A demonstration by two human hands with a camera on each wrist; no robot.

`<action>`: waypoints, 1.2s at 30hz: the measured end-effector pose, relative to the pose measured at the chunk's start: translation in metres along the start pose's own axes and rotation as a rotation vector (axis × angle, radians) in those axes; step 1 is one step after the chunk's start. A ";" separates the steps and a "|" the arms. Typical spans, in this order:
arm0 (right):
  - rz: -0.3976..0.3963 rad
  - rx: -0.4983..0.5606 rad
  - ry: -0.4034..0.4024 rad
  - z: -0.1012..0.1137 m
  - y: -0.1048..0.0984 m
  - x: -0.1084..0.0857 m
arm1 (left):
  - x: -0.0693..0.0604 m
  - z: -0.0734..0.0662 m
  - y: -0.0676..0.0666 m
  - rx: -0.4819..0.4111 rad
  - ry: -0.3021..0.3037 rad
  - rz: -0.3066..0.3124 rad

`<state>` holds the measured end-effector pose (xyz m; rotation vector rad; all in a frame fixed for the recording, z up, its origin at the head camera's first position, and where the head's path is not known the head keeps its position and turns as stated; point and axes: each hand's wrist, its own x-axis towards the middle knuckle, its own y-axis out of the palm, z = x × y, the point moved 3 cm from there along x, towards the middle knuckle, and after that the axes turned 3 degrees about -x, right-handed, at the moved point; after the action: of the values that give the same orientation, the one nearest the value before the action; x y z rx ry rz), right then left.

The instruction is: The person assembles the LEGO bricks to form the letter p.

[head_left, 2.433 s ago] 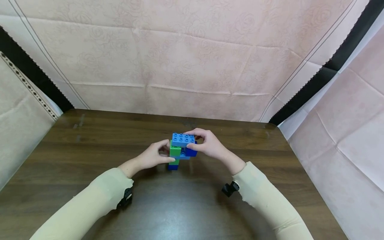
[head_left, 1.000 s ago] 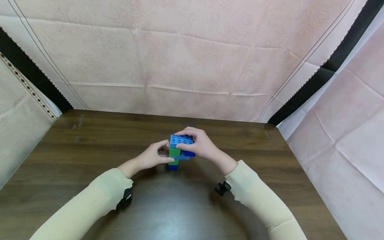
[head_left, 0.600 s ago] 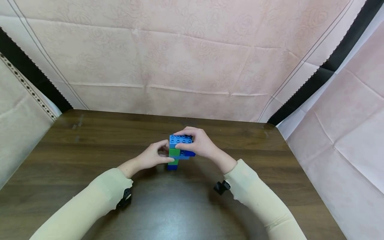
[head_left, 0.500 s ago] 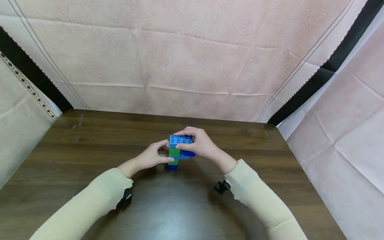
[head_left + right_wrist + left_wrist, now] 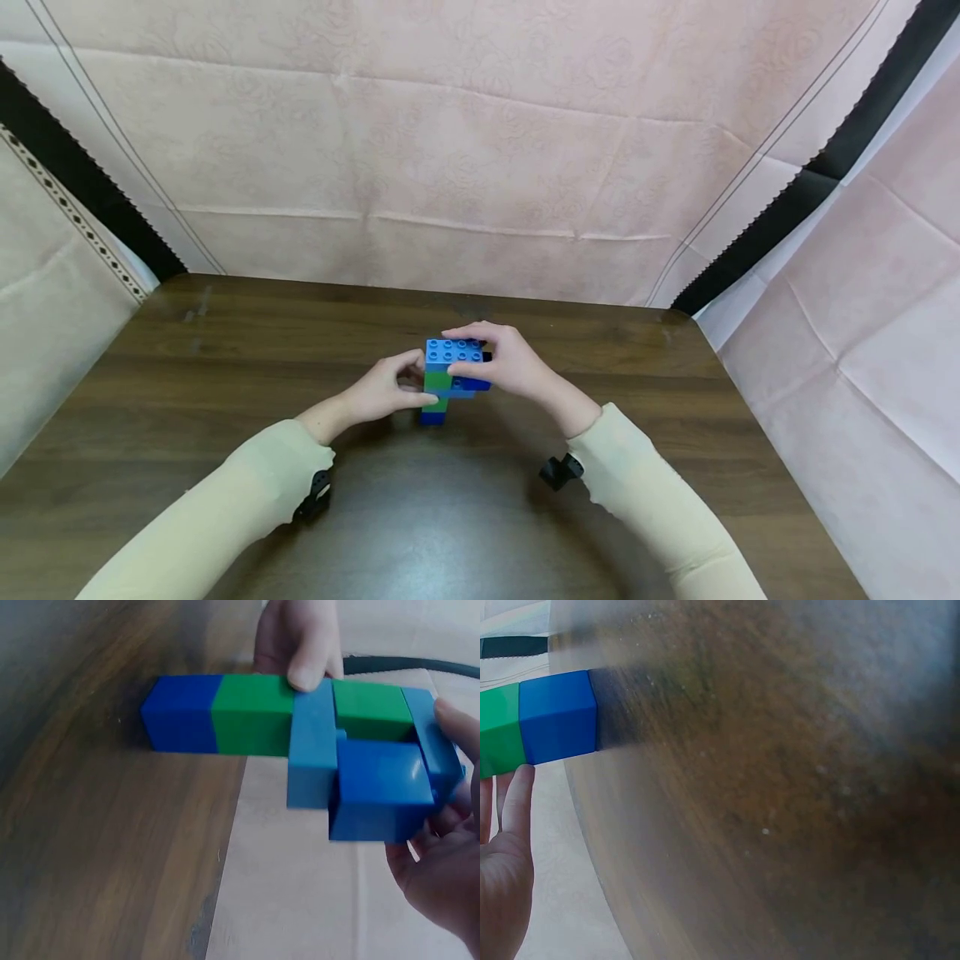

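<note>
A tower of toy building bricks stands upright on the brown table. Its base is a dark blue brick [image 5: 432,418], with a green brick [image 5: 253,714] above it. Over these lies a wide light blue brick [image 5: 312,769], carrying another green brick [image 5: 438,381] and a second dark blue brick [image 5: 382,787] side by side. A studded light blue brick [image 5: 453,352] caps both. My left hand [image 5: 378,389] grips the tower from the left, thumb near the wide light blue brick. My right hand [image 5: 510,360] pinches the top brick, thumb on its near side, its other fingers partly hidden behind.
The brown wooden table [image 5: 300,500] spreads around the tower. A pale patterned cloth [image 5: 480,167] hangs behind the far edge, with black strips [image 5: 795,196] at both sides. Black wrist cameras [image 5: 561,472] sit below the sleeves.
The top light blue brick has shifted left and now lies over the green brick. My right hand moved left with it, then slid back slightly right. My left hand has stayed put.
</note>
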<state>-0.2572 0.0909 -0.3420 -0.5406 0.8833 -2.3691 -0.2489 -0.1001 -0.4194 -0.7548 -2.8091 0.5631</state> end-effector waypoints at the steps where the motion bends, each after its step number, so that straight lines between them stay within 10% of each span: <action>1: -0.002 0.001 0.012 -0.001 -0.002 -0.001 | 0.000 0.000 0.000 0.004 -0.001 -0.002; 15: -0.037 -0.010 0.075 -0.006 -0.012 -0.008 | 0.001 0.000 -0.001 0.016 -0.012 -0.006; 36: 0.007 -0.095 -0.062 0.007 0.000 0.011 | 0.001 0.001 -0.001 -0.009 0.016 0.006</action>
<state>-0.2621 0.0809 -0.3351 -0.6440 0.9715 -2.3001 -0.2503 -0.1002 -0.4197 -0.7668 -2.7975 0.5441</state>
